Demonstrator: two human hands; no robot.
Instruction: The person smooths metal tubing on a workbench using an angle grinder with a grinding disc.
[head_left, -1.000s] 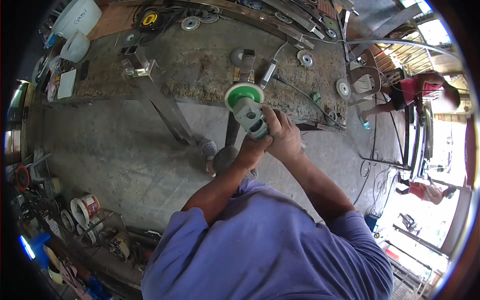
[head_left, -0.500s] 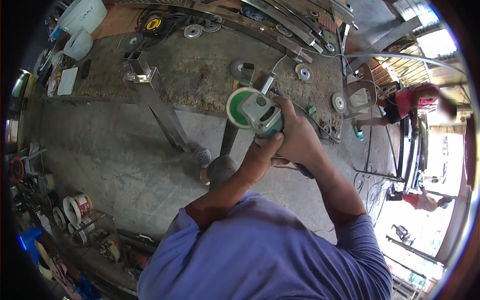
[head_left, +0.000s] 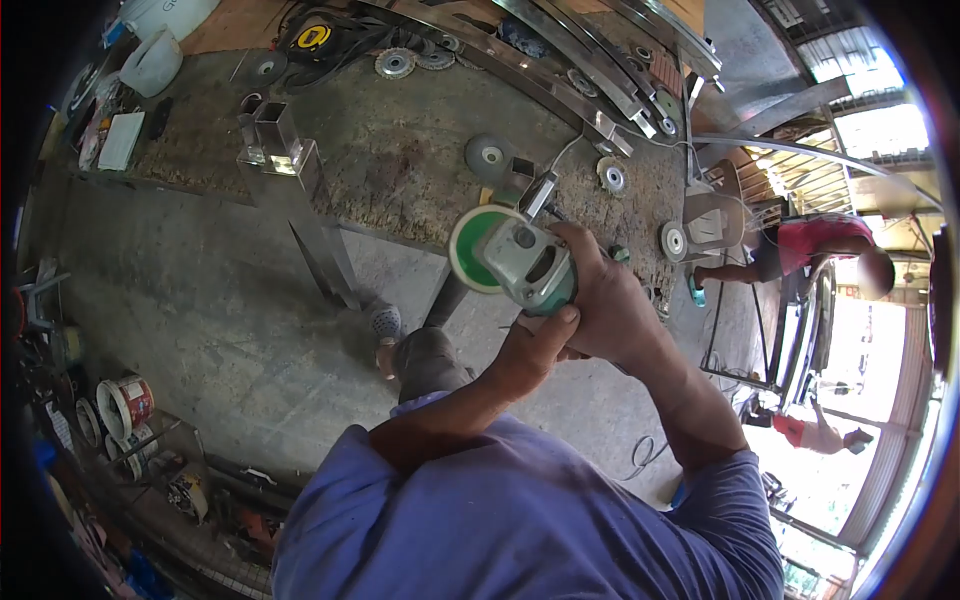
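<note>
An angle grinder [head_left: 527, 262] with a green-and-white disc [head_left: 472, 246] is in front of my body, over the near edge of the workbench [head_left: 390, 150]. My right hand [head_left: 618, 308] wraps round the grinder's body from the right, fingers closed. From the left, my left hand [head_left: 532, 352] is closed against its underside, thumb up by the other hand; the part it grips is partly hidden. To the left, a shiny square metal tube [head_left: 300, 195] slants out from the bench edge, with short tube pieces at its top. A short square tube [head_left: 517, 174] lies just beyond the grinder.
Grinding discs [head_left: 395, 64] and a yellow-and-black tape measure [head_left: 313, 38] lie on the bench. Long metal tubes [head_left: 560, 95] run along its far side. A white container [head_left: 152, 62] stands at far left. Buckets [head_left: 125, 403] sit lower left. Another person [head_left: 820, 245] bends at right.
The grinder and both hands sit slightly lower in view, still gripped the same way. The view has shifted a little. The person at right has changed posture.
</note>
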